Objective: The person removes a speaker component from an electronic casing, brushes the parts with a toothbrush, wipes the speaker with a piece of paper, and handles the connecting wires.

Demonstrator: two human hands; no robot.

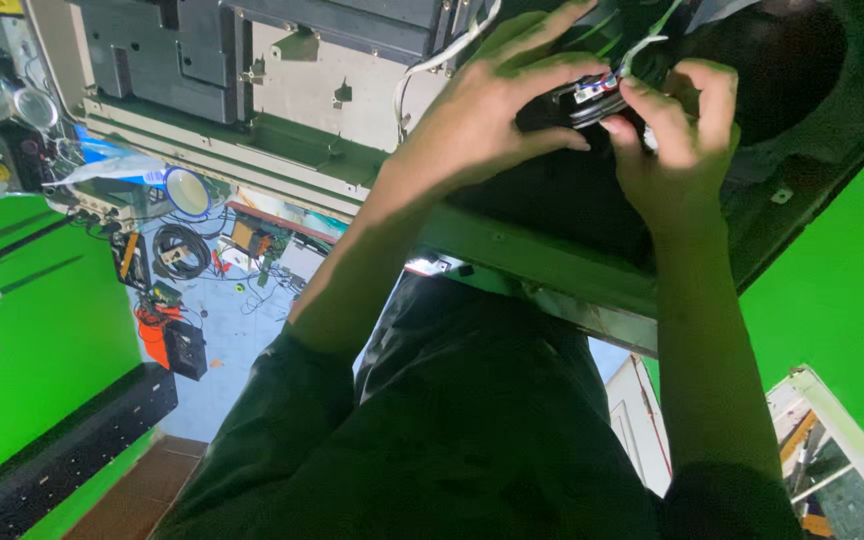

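Panel comes first: a big flat grey metal back panel (352,90) of an opened machine fills the top of the view, with a dark curved black plastic shell (812,90) on its right side. A pale metal frame edge (552,265) runs across below the hands. White wires (432,65) loop down over the panel.

Both hands meet at one small thing near the top of the view. It is a small round black part with a silver rim and a red and blue plug on it (592,98). It lies flat against the black shell, with its long side running left to right.

The left hand (497,120) is spread wide, with its fingers curled over the part from the left and its thumb under it. The right hand (677,140) pinches the right end of the part with thumb and fingertips pressed together. The part sits right between the two hands, touching both. Neither hand is clearly nearer.

Far down on the left, small tools and coils of cable (182,250) lie on a pale blue floor (242,330).
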